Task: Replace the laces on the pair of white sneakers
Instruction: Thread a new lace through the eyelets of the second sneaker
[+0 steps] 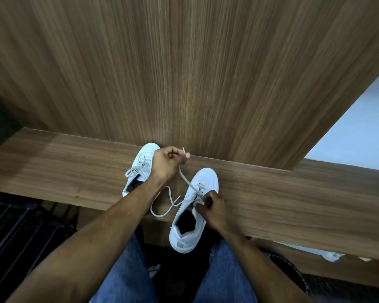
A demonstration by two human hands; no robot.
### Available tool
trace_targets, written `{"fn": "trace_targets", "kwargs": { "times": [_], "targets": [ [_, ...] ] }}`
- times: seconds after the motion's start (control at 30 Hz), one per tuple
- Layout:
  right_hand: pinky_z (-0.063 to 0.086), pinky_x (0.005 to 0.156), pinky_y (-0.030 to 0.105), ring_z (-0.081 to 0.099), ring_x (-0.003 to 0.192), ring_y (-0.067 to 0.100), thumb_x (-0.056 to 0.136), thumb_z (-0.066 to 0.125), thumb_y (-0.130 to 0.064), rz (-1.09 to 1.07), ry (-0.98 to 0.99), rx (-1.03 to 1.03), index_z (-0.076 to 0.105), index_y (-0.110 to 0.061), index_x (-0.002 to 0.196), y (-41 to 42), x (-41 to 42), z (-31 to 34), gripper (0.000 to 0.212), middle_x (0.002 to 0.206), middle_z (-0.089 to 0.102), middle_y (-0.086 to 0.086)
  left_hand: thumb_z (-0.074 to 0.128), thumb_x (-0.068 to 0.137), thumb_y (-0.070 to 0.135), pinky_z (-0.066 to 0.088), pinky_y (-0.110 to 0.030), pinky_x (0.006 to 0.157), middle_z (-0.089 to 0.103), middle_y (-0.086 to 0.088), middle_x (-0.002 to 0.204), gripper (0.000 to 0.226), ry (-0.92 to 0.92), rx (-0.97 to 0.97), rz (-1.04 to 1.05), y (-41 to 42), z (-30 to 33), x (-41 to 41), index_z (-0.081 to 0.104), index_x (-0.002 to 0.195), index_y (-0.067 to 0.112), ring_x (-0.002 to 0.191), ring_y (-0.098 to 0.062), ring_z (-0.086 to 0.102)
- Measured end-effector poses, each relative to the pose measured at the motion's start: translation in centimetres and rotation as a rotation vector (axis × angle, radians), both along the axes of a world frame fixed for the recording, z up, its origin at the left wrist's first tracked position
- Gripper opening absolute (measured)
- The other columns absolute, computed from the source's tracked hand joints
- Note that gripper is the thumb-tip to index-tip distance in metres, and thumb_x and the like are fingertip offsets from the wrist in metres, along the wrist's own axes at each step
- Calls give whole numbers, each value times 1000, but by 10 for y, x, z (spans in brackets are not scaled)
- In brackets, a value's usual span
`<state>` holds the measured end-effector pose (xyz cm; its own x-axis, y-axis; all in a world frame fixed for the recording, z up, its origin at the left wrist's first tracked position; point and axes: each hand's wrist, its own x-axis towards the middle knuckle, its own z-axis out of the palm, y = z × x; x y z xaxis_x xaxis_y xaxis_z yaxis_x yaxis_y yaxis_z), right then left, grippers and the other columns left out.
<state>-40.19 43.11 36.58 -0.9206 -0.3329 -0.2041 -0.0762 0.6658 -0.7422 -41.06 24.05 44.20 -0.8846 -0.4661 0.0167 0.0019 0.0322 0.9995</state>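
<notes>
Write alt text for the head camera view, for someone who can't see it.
Seen from above, a person laces the nearer white sneaker on a wooden shelf: the left hand pulls a lace end up and away while the right hand pinches the lace at the eyelets. The other sneaker, already laced, sits behind against a wood panel.

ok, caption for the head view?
Left hand pulls lace taut from near sneaker; right hand pinches at eyelets.

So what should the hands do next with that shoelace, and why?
Probably keep drawing the lace up with the left hand until the slack is gone. It runs taut from the near sneaker, where the right hand pinches at the eyelets, while a loose loop lies on the shelf.
</notes>
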Motion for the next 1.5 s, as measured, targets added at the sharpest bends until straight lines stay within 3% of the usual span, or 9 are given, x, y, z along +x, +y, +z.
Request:
{"fn": "trace_targets", "kwargs": {
  "times": [0.13, 0.23, 0.47, 0.6, 0.77, 1.03, 1.23, 1.4, 1.5],
  "targets": [
    [53, 76, 34, 64, 84, 16, 70, 62, -55, 67, 69, 131, 58, -29, 90, -5, 5, -5, 33, 83, 67, -9, 73, 82, 14, 51, -24, 68, 72, 12, 72, 11, -132, -601, -298, -3, -25, 13, 75, 75, 22, 67, 1, 64],
    [52, 77, 32, 64, 87, 16, 75, 64, -45, 16, 58, 125, 65, -25, 95, -7, 5, -5, 28, 89, 70, -6, 72, 82, 22, 52, -30, 76, 72, 8, 90, 8, -205, -889, -453, 5, -41, 28, 77, 88, 22, 82, -9, 65],
    [56, 69, 41, 68, 67, 16, 78, 66, -21, -70, -85, -107, 69, -17, 71, 5, -2, -15, 9, 67, 71, 2, 59, 87, 31, 48, -36, 86, 61, 5, 109, 21, -253, -1169, -601, 21, -49, 47, 73, 102, 26, 107, -20, 57],
    [54, 66, 31, 68, 67, 16, 82, 64, -14, -93, -148, -171, 74, -11, 75, 7, -4, -17, 13, 72, 73, 5, 51, 89, 38, 48, -40, 87, 58, 3, 118, 27, -323, -1328, -601, 33, -50, 47, 69, 106, 26, 113, -23, 56],
    [49, 62, 24, 62, 66, 11, 85, 60, -1, -141, -219, -269, 74, 0, 80, 10, -3, -12, 15, 78, 74, 13, 46, 94, 34, 47, -41, 83, 54, -3, 121, 31, -411, -1385, -608, 49, -35, 45, 66, 113, 20, 113, -28, 55],
    [51, 60, 23, 62, 59, 4, 85, 61, -2, -148, -201, -296, 74, -9, 70, 9, -2, -15, 21, 61, 70, -5, 46, 94, 29, 47, -41, 85, 53, -8, 127, 35, -507, -1450, -581, 64, -35, 41, 61, 121, 13, 118, -30, 52],
    [56, 74, 40, 66, 69, 14, 87, 62, -8, -110, -191, -287, 72, -2, 76, 11, -2, -15, 17, 74, 73, 9, 48, 92, 26, 47, -40, 87, 55, -9, 126, 32, -495, -1429, -554, 65, -39, 38, 61, 119, 12, 117, -30, 54],
    [56, 81, 47, 69, 74, 23, 89, 57, -5, -151, -237, -318, 72, -17, 63, 10, -5, -18, 32, 70, 73, 5, 48, 92, 30, 46, -39, 87, 56, -8, 123, 31, -476, -1330, -487, 62, -44, 38, 63, 114, 14, 115, -30, 55],
    [57, 80, 42, 68, 71, 19, 90, 56, -3, -134, -217, -275, 70, -21, 69, 10, -4, -15, 31, 71, 72, 3, 48, 92, 30, 41, -37, 93, 55, -4, 123, 28, -419, -1294, -474, 57, -48, 40, 65, 111, 17, 118, -25, 51]
  ]
}}
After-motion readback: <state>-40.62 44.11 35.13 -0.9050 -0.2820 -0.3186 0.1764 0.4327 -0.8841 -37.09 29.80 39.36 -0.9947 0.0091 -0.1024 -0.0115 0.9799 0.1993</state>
